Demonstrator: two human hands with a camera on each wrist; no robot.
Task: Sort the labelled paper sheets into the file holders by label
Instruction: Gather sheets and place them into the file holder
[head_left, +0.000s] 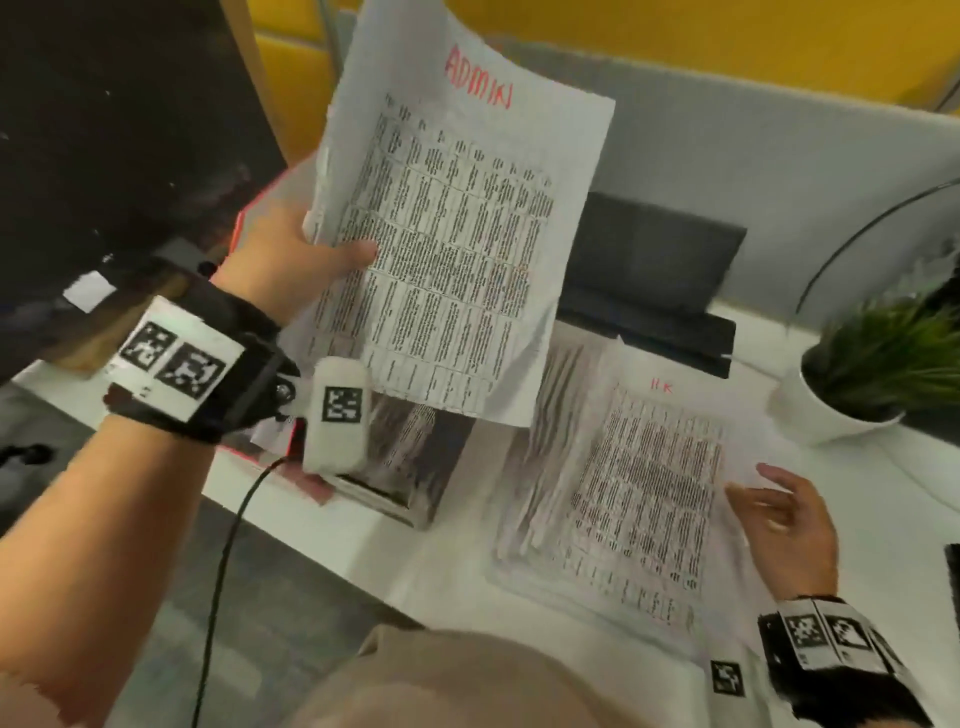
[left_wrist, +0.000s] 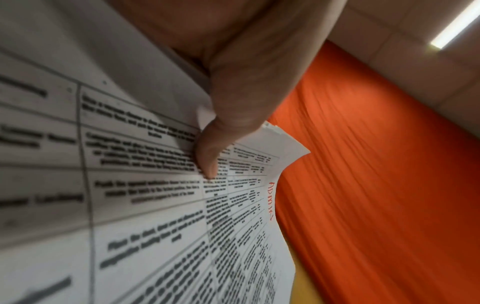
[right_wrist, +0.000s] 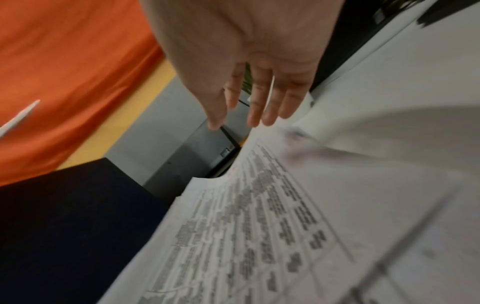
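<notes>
My left hand (head_left: 311, 254) grips a sheet (head_left: 457, 244) with "ADMIN" written in red at its top, held up above the desk; my thumb (left_wrist: 207, 156) lies across the printed table on the sheet (left_wrist: 155, 205). A spread pile of printed sheets (head_left: 628, 499) lies on the white desk, the top one with a small red label. My right hand (head_left: 779, 514) hovers open at the pile's right edge, fingers (right_wrist: 259, 102) straight above the pile (right_wrist: 259, 226). A red-edged file holder (head_left: 244, 223) shows behind the left hand, and another holder with papers (head_left: 410, 467) lies below the held sheet.
A dark monitor (head_left: 114, 130) stands at the left. A black holder or tray (head_left: 654, 280) sits at the back against a grey partition. A potted plant in a white pot (head_left: 852, 384) stands at the right. The white desk's front edge (head_left: 363, 551) runs diagonally.
</notes>
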